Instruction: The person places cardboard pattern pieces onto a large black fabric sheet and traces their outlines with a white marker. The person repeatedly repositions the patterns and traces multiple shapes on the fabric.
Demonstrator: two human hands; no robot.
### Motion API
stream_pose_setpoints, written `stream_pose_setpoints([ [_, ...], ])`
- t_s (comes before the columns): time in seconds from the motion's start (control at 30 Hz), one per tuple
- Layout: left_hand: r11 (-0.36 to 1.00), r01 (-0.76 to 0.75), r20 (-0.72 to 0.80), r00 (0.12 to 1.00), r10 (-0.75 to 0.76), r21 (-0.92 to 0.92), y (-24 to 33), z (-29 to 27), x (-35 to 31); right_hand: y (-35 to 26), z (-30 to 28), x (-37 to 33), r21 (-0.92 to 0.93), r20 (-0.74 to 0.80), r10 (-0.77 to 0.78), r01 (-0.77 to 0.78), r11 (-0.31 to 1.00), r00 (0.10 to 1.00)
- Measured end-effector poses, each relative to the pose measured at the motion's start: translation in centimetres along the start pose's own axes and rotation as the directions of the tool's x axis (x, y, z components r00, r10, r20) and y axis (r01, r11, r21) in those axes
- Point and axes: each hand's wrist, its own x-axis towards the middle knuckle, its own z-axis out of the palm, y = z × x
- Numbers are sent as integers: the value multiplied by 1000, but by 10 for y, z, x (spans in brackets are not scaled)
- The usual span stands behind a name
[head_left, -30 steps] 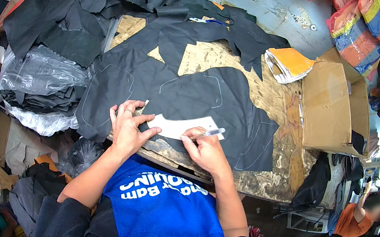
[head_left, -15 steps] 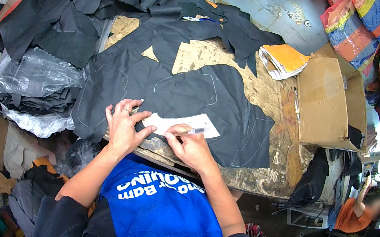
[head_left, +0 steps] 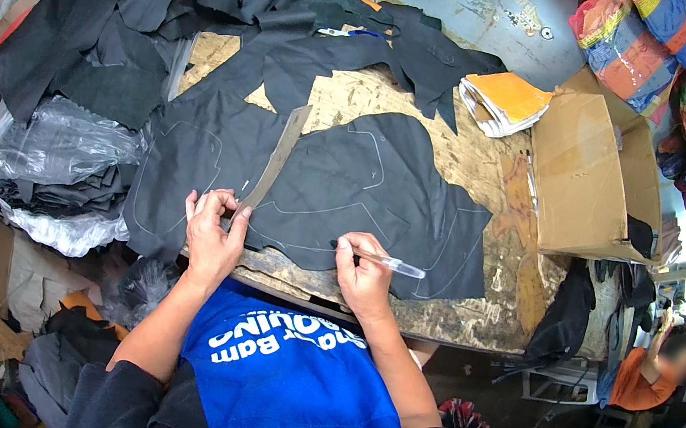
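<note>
A black sheet of leather or fabric [head_left: 312,182] with pale traced outlines lies spread at the near side of the table. My left hand [head_left: 213,242] pinches the near end of a curved pattern piece [head_left: 278,158] between thumb and fingers. The piece stands tilted up and shows a narrow greyish face, its far end above the sheet. My right hand [head_left: 363,283] rests at the sheet's near part, closed around a pen [head_left: 393,264] with a clear barrel. The pen's dark tip points left, close to a traced line.
Black scraps [head_left: 113,12] are heaped at the far left, above a plastic bag [head_left: 69,141] of cut pieces. Scissors [head_left: 350,33] lie at the back. A folded orange-and-white cloth [head_left: 507,101] sits beside a cardboard box [head_left: 575,180]. A person in orange [head_left: 641,382] is at the far right.
My left hand has lifted and tipped the white pattern piece off the sheet, baring the outline underneath. My right hand has moved slightly right, with the pen now lying more sideways.
</note>
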Motion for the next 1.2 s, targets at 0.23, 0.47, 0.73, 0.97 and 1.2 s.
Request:
stream_pose_setpoints([
  [0.23,1000,-19,-22,1000,19,2,2,1,0,-4,-1,1,53,2,-13,13,999,1000],
  [0.47,968,86,-86,990,-109,-237,-4,1,-5,-2,-2,-5,261,-101,196,-164,951,975],
  [0.73,656,81,-125,957,-261,-750,-8,-3,-6,7,-46,9,-380,-235,91,-178,908,968],
  [0.97,685,67,-135,962,-236,-726,-6,-3,-5,-12,-16,-1,243,4,125,-122,962,992],
  [1.2,694,78,-132,961,-243,-716,-3,-2,-6,-11,-6,1,79,18,87,-89,993,996],
])
